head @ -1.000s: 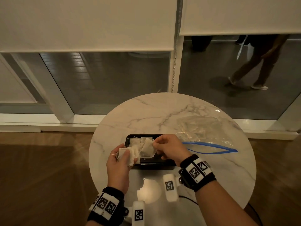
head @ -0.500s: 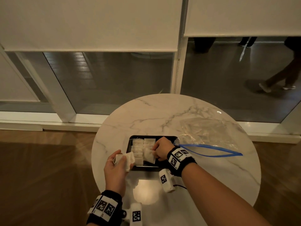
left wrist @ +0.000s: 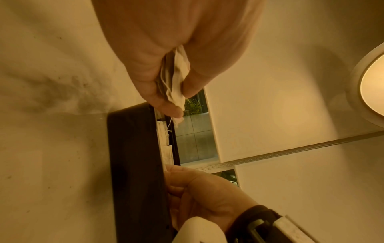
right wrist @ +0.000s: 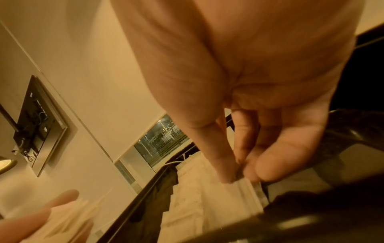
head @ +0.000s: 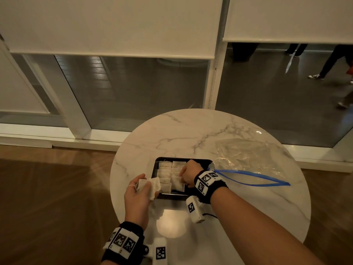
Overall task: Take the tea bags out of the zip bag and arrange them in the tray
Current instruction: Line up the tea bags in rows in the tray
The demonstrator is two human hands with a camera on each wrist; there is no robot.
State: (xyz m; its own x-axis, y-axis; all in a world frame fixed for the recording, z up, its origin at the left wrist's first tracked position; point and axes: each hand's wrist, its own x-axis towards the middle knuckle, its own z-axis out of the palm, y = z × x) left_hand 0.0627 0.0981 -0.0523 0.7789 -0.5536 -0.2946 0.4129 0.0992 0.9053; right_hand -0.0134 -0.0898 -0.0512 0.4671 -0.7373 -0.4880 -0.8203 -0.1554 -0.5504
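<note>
- Near the lower centre of the head view, a black tray (head: 202, 162) sits on the round marbled surface (head: 172, 134), with white tea bags (head: 165, 175) laid in two columns inside it.
- Over the tray's right part, the right hand (head: 189, 174) reaches down, its fingertips (right wrist: 226, 178) pinching the edge of the nearest tea bag (head: 177, 183) in the right column; the right wrist view shows thumb and fingers closed together on that edge.
- Just left of the tray, the left hand (head: 137, 192) is held above the surface edge, its fingers and thumb curled round a small stack of tea bags (head: 150, 186); the left wrist view shows the stack (left wrist: 175, 78) squeezed between thumb and fingers, a thin string hanging from it.
- Right of the tray, the clear zip bag (head: 246, 157) lies flat on the surface with its blue zip strip (head: 254, 178) gaping open towards the right edge; I cannot tell whether anything is left inside it.
- Both wrists carry black bands with white coded tags.
- Along the upper part of the frame run white roller blinds (head: 107, 25) over glass panels; a passer-by's legs (head: 328, 62) show at the upper right.
</note>
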